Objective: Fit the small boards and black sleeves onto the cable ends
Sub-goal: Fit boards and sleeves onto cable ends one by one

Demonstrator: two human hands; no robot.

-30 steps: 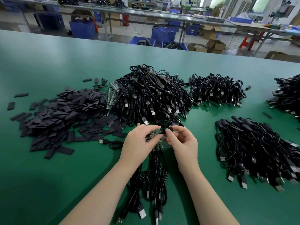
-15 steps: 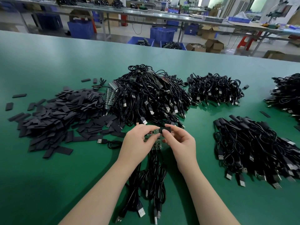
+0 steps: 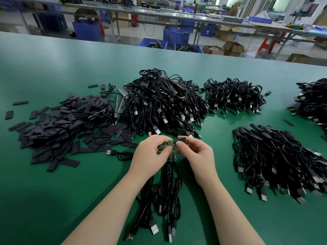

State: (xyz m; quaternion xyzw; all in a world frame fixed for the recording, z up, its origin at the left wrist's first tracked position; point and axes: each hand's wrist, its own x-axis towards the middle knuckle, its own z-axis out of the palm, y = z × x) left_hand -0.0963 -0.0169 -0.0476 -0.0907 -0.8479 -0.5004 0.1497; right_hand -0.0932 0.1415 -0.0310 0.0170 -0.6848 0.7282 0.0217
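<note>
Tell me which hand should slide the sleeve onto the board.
Probably right. The right hand already pinches the sleeve at the tip of the board, which the left hand holds steady.

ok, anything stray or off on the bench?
Mostly tidy. A few black sleeves lie scattered left of the sleeve pile, one sits alone between the right-hand cable piles, and one cable lies loose.

Black sleeves (image 3: 67,124), green table (image 3: 53,174)

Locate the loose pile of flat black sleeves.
Head view: the loose pile of flat black sleeves lies on the green table, left of the big tangled black cable heap.
</note>
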